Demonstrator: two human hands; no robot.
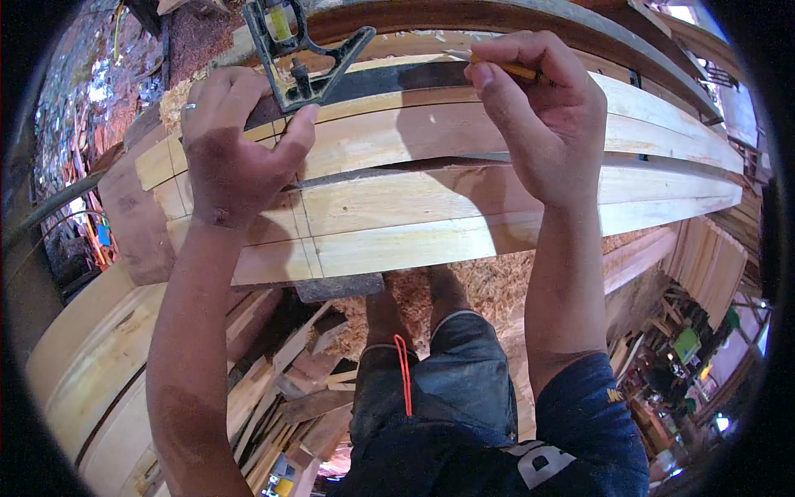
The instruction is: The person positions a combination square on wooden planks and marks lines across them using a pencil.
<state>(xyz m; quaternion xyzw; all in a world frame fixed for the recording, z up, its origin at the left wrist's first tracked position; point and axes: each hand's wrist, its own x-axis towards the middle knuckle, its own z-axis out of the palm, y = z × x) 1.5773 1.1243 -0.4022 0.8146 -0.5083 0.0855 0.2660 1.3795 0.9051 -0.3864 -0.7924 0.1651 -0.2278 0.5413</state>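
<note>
My left hand [236, 157] is curled at the black combination square [305, 89], thumb at its lower corner and fingertips partly hidden; the square, with a yellowish vial, sits at the far edge of several pale boards [381, 207]. These lie side by side, crosswise before me, with pencil lines across their left part. My right hand [551, 124] holds a yellow pencil [517, 70] between closed fingers above the boards, to the right of the square, its point toward the left.
Wood shavings [497, 282] cover the ground round my legs. Offcuts [306, 406] lie at lower left beside longer boards [74, 364]. A grey block [335, 287] shows under the near board edge. More planks [704, 265] stand at the right. A long curved beam [596, 33] runs behind.
</note>
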